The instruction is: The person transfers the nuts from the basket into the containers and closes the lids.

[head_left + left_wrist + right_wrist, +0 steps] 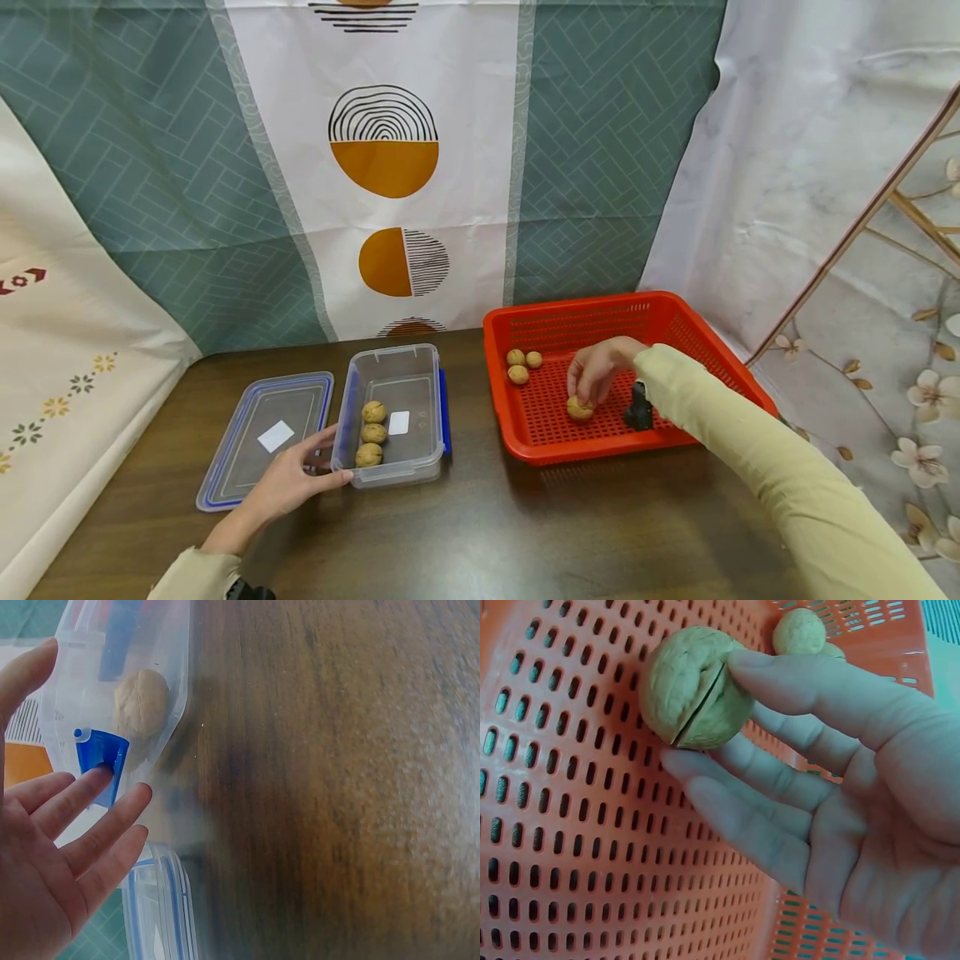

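Note:
In the red basket (555,454), my right hand (596,371) pinches a walnut (694,688) between thumb and fingertips, close over the slotted floor. A dark seam shows along its shell. At the left, my left hand (292,479) rests against the near left corner of a clear plastic box (420,367). Its thumb lies at the front corner. The other fingers (112,825) are loosely extended, one right at the blue latch (101,754) in the left wrist view. Inside the box, three walnuts (373,433) sit in a row along the left side.
Three more walnuts (517,374) lie in the basket's left part. A clear lid (247,433) with a blue seal lies on the wooden table (465,533), left of the box. Behind the table hangs a patterned cloth (480,167). A black wrist device (639,408) sits at my right wrist.

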A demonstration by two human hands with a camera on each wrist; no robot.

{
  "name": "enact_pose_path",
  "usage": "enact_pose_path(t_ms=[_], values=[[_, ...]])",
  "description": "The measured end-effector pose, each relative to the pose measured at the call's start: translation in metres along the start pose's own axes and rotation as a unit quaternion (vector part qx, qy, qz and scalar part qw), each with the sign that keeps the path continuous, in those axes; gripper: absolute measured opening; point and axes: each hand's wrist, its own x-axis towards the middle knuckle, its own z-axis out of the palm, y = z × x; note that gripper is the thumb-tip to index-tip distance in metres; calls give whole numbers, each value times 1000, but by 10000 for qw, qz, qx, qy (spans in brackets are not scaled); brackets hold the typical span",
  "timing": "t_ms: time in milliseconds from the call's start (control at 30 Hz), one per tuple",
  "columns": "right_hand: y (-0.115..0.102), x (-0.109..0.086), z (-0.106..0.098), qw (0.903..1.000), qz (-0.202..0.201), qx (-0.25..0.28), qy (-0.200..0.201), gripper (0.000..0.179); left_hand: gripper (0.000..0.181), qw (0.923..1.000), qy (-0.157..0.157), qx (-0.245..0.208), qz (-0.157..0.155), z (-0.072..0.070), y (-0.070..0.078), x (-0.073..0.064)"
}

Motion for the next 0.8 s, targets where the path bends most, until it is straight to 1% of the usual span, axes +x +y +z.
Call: enact_pose_path(t_ms=[233,400,500,633,733,800], values=[[-8,-12,-10,9984,-385,47,400,26,77,10000,20,-15,22,0,0,1],[-24,-26,-20,9942,-819,91,695,27,77,10000,6,38,-5,-2,1,1],[-37,-35,-25,9894,-1159,22,872,27,77,10000,7,53,-2,-2,2,0],[-59,-47,-29,9803,-1566,-130,1196,26,77,10000,-10,63,27,-1,2,0],[-77,-51,-28,9731,-1818,-156,1407,23,76,10000,-27,43,34,-1,3,0],[-88,-51,-26,9692,-1963,-141,1478,21,76,10000,-45,43,33,-2,3,0]])
